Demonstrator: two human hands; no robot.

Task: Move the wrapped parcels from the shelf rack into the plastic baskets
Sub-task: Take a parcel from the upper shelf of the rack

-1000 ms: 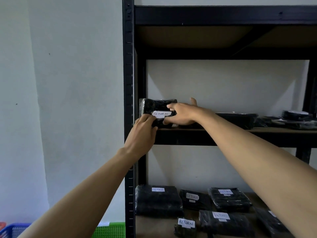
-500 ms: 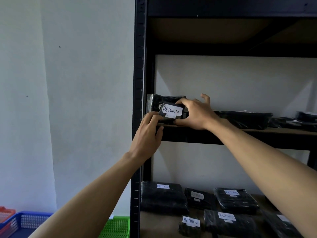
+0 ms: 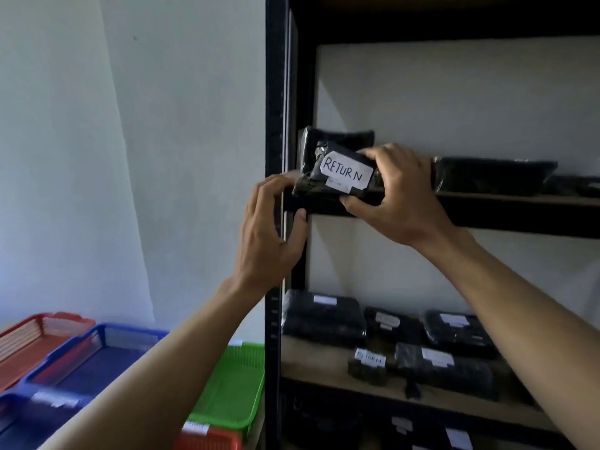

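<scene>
Two bare forearms are seen, no sleeves reaching the wrists. No rings, watch or gloves are worn on the left hand (image 3: pixel 269 228) or right hand (image 3: pixel 401 196); fingernails are trimmed short.

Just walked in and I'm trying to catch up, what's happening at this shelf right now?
A person is taking a black wrapped parcel labelled RETURN off the upper shelf of a black rack. The right hand grips the parcel at its right end and tilts it out over the shelf edge. The left hand is open just below and left of it, by the rack's post. More parcels lie on the shelves, and red, blue and green baskets wait lower left.
</scene>
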